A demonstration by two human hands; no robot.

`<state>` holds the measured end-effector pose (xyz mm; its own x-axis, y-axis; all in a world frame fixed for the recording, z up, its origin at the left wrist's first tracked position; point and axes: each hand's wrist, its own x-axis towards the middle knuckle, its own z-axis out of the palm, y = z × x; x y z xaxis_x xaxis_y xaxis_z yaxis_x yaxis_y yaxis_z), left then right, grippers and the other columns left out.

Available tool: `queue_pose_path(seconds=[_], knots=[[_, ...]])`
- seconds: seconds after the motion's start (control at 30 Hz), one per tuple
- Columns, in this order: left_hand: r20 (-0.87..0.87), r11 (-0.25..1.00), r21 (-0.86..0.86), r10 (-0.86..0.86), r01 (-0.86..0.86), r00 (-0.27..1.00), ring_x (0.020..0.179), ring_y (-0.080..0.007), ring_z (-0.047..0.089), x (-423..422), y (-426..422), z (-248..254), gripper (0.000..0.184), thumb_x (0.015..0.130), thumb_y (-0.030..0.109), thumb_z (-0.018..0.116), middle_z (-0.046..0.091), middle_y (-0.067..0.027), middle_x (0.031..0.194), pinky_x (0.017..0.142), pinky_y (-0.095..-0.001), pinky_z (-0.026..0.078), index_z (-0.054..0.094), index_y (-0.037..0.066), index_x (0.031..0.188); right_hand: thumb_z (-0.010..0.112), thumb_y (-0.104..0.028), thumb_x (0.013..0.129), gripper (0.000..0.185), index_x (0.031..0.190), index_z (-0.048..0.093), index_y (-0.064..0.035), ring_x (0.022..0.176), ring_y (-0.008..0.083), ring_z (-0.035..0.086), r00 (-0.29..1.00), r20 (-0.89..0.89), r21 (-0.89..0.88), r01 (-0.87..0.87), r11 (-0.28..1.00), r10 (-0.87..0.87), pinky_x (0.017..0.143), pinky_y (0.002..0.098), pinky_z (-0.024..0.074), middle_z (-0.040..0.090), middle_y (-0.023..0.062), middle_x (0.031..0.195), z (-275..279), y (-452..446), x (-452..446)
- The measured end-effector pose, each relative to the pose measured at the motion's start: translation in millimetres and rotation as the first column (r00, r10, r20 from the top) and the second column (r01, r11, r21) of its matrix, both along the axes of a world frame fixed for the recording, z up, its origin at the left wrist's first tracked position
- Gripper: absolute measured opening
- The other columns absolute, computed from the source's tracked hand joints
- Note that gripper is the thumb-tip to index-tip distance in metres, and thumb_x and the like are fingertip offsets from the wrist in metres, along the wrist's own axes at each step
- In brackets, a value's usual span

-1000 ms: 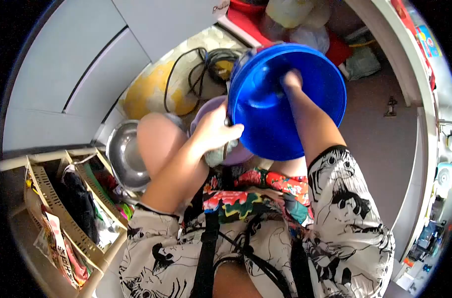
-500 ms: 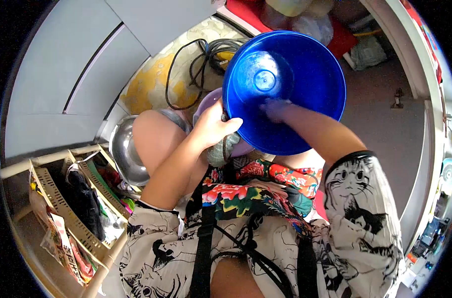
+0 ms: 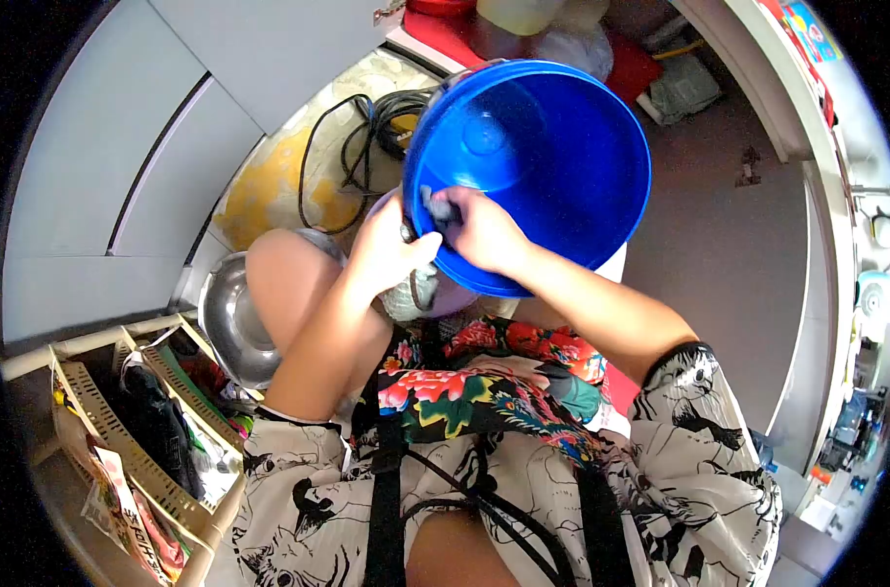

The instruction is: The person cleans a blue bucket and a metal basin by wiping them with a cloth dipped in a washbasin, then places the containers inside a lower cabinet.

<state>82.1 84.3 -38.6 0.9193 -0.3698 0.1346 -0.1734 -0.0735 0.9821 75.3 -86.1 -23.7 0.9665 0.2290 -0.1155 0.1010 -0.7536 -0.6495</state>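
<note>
A large blue plastic bucket (image 3: pixel 562 186) is tilted with its mouth toward me. My left hand (image 3: pixel 391 249) grips its left rim, thumb over the edge. Inside the bucket, my right hand (image 3: pixel 484 230) is closed on a small grey cloth (image 3: pixel 437 205) and presses it against the inner wall beside the left rim. Most of the cloth is hidden by the fingers. Below my left hand shows a pale grey-green bulky thing (image 3: pixel 406 298) with a dark band; I cannot make out what it is. Part of a lilac basin (image 3: pixel 450 298) appears beneath the bucket.
A steel bowl (image 3: pixel 234 313) stands by my left knee. At lower left is a cream rack (image 3: pixel 102 411) with packets and dark items. A coiled black cable (image 3: pixel 371 127) lies on the floor ahead. Grey cabinet panels (image 3: pixel 83 157) rise on the left, with a door frame (image 3: pixel 826 323) on the right.
My right hand has moved left from deep in the bucket to the inner wall near the left rim. My left hand keeps its hold; the view has shifted slightly.
</note>
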Motion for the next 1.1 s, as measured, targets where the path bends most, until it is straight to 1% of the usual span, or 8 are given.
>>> queue_pose_path(seconds=[0.13, 0.3, 0.37, 0.43, 0.5, 0.67, 0.83, 1.1], knots=[[-0.125, 0.986, -0.161, 0.019, -0.039, 0.992, 0.097, -0.0187, 0.056, 2, -4, -4, 0.046, 0.07, 0.007, 0.062, 0.06, -0.0108, 0.102, 0.088, -0.0318, 0.042, 0.051, -0.001, 0.114, 0.052, 0.008, 0.061, 0.039, 0.096, 0.061, -0.0065, 0.095, 0.0314, 0.057, 0.993, -0.002, 0.192, -0.117, 0.974, 0.12, 0.084, 0.0356, 0.0456, 0.06, 0.0157, 0.095, 50, -15, -46], [-0.503, 0.931, -0.322, -0.017, -0.169, 0.864, 0.087, -0.0107, 0.053, 4, -1, -1, 0.031, 0.079, 0.01, 0.058, 0.058, -0.0034, 0.097, 0.082, -0.0259, 0.042, 0.055, -0.001, 0.108, 0.047, 0.013, 0.057, 0.033, 0.082, 0.062, -0.0033, 0.086, 0.0228, 0.058, 0.97, -0.075, 0.409, -0.18, 0.894, 0.23, 0.077, 0.03, 0.0442, 0.059, 0.0102, 0.086, 91, -52, -59], [-0.544, 0.903, -0.37, -0.019, -0.219, 0.839, 0.084, -0.0099, 0.052, 8, 1, -4, 0.029, 0.08, 0.011, 0.057, 0.059, -0.0025, 0.093, 0.078, -0.0252, 0.042, 0.055, -0.001, 0.106, 0.05, 0.013, 0.059, 0.026, 0.077, 0.06, -0.0027, 0.082, 0.0209, 0.056, 0.959, -0.082, 0.649, -0.156, 0.745, 0.272, 0.074, 0.0297, 0.0435, 0.059, 0.0083, 0.084, 99, -68, -66], [-0.507, 0.915, -0.337, 0.021, -0.221, 0.862, 0.084, -0.0099, 0.053, 8, 4, 4, 0.03, 0.079, 0.01, 0.058, 0.059, -0.0025, 0.092, 0.079, -0.0253, 0.042, 0.056, 0.0, 0.107, 0.055, 0.01, 0.068, 0.016, 0.075, 0.058, -0.004, 0.079, 0.019, 0.055, 0.991, -0.023, 0.674, -0.085, 0.734, 0.135, 0.071, 0.0284, 0.0426, 0.058, 0.0078, 0.081, 111, -78, -76], [-0.434, 0.932, -0.296, 0.062, -0.207, 0.899, 0.083, -0.0096, 0.053, 9, 7, 3, 0.035, 0.076, 0.006, 0.059, 0.059, -0.0034, 0.095, 0.078, -0.0249, 0.043, 0.055, 0.0, 0.11, 0.053, 0.004, 0.073, 0.01, 0.072, 0.057, -0.0054, 0.078, 0.0182, 0.055, 0.988, -0.109, 0.814, 0.15, 0.56, -0.106, 0.069, 0.0271, 0.0435, 0.058, 0.007, 0.084, 101, -100, -84], [-0.208, 0.964, -0.181, 0.158, -0.196, 0.965, 0.092, -0.0122, 0.052, 4, 10, 10, 0.042, 0.075, 0.006, 0.058, 0.057, -0.0048, 0.104, 0.085, -0.0273, 0.041, 0.051, -0.002, 0.116, 0.037, 0.01, 0.068, 0.027, 0.086, 0.055, 0.0001, 0.08, 0.02, 0.057, 0.673, -0.404, 0.823, 0.563, 0.074, -0.62, 0.073, 0.0309, 0.0478, 0.059, 0.0096, 0.086, 92, -124, -96], [-0.255, 0.946, -0.202, 0.201, -0.255, 0.946, 0.087, -0.0098, 0.054, 5, 13, 7, 0.05, 0.072, 0.003, 0.061, 0.06, -0.0047, 0.099, 0.08, -0.0251, 0.044, 0.049, 0.001, 0.121, 0.036, 0.01, 0.069, 0.033, 0.093, 0.056, 0.0015, 0.079, 0.0187, 0.056, 0.708, -0.427, 0.841, 0.539, 0.04, -0.563, 0.075, 0.0305, 0.0478, 0.058, 0.0091, 0.087, 75, -134, -99], [-0.192, 0.965, -0.185, 0.153, -0.188, 0.969, 0.092, -0.0111, 0.051, 2, 7, 9, 0.047, 0.071, 0.002, 0.059, 0.058, -0.0037, 0.103, 0.085, -0.0259, 0.04, 0.051, -0.001, 0.117, 0.038, 0.008, 0.07, 0.035, 0.1, 0.057, 0.0025, 0.09, 0.0205, 0.058, 0.781, -0.307, 0.804, 0.519, 0.291, -0.544, 0.082, 0.0321, 0.0466, 0.06, 0.0107, 0.097, 87, -104, -69]])
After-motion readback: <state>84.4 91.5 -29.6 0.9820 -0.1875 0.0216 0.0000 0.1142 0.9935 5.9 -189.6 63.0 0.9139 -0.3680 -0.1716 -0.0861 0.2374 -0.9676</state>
